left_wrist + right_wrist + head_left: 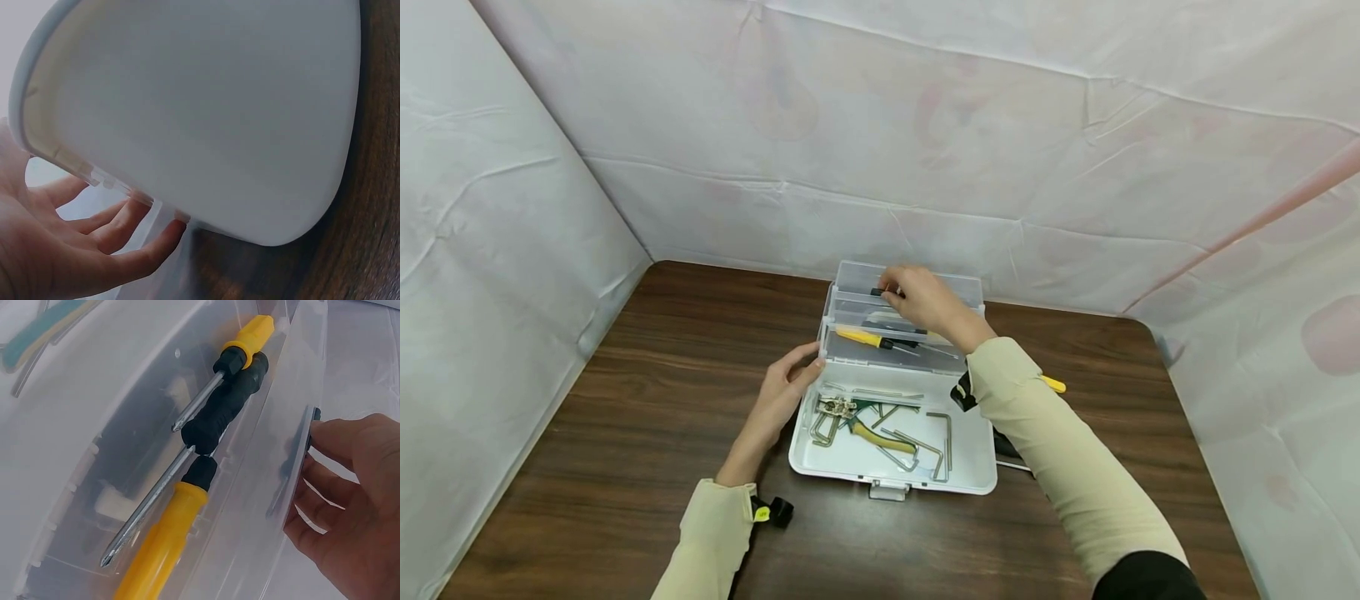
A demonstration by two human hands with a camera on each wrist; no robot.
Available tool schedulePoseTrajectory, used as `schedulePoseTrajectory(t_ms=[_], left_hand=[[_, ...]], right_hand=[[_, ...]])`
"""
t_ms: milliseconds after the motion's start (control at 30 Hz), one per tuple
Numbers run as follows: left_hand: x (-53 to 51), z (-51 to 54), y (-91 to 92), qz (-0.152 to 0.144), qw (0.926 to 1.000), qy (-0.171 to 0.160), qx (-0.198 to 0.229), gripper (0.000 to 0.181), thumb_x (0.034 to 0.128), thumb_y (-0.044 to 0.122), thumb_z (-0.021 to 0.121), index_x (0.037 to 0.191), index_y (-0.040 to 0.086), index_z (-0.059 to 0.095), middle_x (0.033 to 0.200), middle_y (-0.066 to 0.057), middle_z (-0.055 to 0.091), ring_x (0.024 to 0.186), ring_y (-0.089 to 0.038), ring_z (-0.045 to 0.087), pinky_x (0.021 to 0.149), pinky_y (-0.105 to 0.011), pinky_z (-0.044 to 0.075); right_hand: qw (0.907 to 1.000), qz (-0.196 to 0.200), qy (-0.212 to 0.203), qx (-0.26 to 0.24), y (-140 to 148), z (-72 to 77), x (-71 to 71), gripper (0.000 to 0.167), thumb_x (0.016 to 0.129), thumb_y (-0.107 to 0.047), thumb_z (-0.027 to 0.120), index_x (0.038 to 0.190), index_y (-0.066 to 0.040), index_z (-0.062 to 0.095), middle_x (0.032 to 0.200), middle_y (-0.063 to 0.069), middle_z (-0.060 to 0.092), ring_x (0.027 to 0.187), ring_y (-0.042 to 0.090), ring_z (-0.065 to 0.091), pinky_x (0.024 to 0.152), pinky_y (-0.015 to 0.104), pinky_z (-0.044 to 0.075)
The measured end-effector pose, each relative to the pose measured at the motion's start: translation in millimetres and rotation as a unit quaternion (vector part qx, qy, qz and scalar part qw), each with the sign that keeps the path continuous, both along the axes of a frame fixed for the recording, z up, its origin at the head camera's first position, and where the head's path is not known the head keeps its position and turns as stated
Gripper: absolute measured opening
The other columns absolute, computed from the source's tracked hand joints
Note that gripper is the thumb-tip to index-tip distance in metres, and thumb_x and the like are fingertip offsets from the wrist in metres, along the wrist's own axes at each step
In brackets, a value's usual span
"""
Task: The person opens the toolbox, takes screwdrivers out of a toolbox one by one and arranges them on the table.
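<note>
A white toolbox [981, 477] lies open, its clear compartmented lid [973, 287] raised at the back. My left hand [781, 390] touches the left side near the hinge; bent fingers [128, 225] meet that edge in the left wrist view. Above the lid's top compartment, my right hand [921, 300] pinches a slim dark item [316, 414], partly hidden behind clear plastic, its kind unclear. Lower in the lid lie a yellow-handled screwdriver [164, 534], a black-handled screwdriver [228, 403] and a short yellow-handled screwdriver [253, 337].
Inside the box base are pliers [883, 439] with yellow-green handles and several hex keys [949, 433]. A latch [888, 492] juts from the front. Right of the box, partly under my right sleeve, lie a black handle [1004, 446] and a yellow-ended object [1054, 384]. Cloth walls [850, 217] surround the wooden table [700, 333].
</note>
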State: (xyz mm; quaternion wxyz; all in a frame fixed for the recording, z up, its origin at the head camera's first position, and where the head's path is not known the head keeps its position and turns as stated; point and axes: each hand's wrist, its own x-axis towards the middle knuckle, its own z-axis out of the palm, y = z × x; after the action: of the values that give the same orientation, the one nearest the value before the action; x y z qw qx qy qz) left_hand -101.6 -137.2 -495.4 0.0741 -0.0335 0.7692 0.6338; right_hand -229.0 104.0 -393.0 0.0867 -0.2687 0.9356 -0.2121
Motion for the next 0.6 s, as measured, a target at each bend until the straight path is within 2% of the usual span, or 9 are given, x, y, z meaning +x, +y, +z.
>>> schedulePoseTrajectory(t_ms=[133, 333, 500, 600], left_hand=[[0.1, 0.7, 0.0, -0.001, 1.0000, -0.003, -0.002, 0.049, 0.1062, 0.033, 0.061, 0.151, 0.015, 0.056, 0.146, -0.016, 0.059, 0.094, -0.015, 0.055, 0.082, -0.028, 0.047], [-0.5, 0.3, 0.6, 0.002, 1.0000, -0.006, -0.001, 0.050, 0.1060, 0.034, 0.062, 0.152, 0.016, 0.055, 0.144, -0.017, 0.060, 0.095, -0.015, 0.056, 0.082, -0.028, 0.047], [-0.4, -0.8, 2.5, 0.000, 1.0000, -0.007, -0.002, 0.050, 0.1058, 0.035, 0.062, 0.152, 0.015, 0.055, 0.148, -0.016, 0.058, 0.104, -0.021, 0.060, 0.088, -0.030, 0.048], [-0.2, -0.8, 3.0, -0.001, 1.0000, -0.004, -0.001, 0.050, 0.1058, 0.034, 0.062, 0.152, 0.015, 0.055, 0.148, -0.016, 0.058, 0.103, -0.021, 0.060, 0.088, -0.030, 0.048]], right_hand=[[0.9999, 0.006, 0.011, -0.009, 0.6, 0.4, -0.2, 0.019, 0.107, -0.015, 0.061, 0.122, -0.007, 0.067, 0.116, 0.011, 0.073, 0.104, 0.026, 0.068, 0.092, 0.041, 0.055], [0.9989, 0.008, 0.037, -0.027, 4.1, 0.5, 0.2, 0.018, 0.105, -0.013, 0.063, 0.122, -0.007, 0.067, 0.117, 0.011, 0.071, 0.108, 0.027, 0.068, 0.093, 0.041, 0.056], [0.9975, 0.000, 0.064, -0.030, 14.3, 0.2, 2.8, 0.019, 0.104, -0.013, 0.064, 0.123, -0.008, 0.067, 0.117, 0.011, 0.071, 0.110, 0.029, 0.067, 0.095, 0.043, 0.055], [0.9968, -0.006, 0.071, -0.036, 21.9, 1.0, 5.8, 0.020, 0.104, -0.013, 0.065, 0.123, -0.007, 0.067, 0.118, 0.012, 0.071, 0.111, 0.030, 0.066, 0.095, 0.044, 0.055]])
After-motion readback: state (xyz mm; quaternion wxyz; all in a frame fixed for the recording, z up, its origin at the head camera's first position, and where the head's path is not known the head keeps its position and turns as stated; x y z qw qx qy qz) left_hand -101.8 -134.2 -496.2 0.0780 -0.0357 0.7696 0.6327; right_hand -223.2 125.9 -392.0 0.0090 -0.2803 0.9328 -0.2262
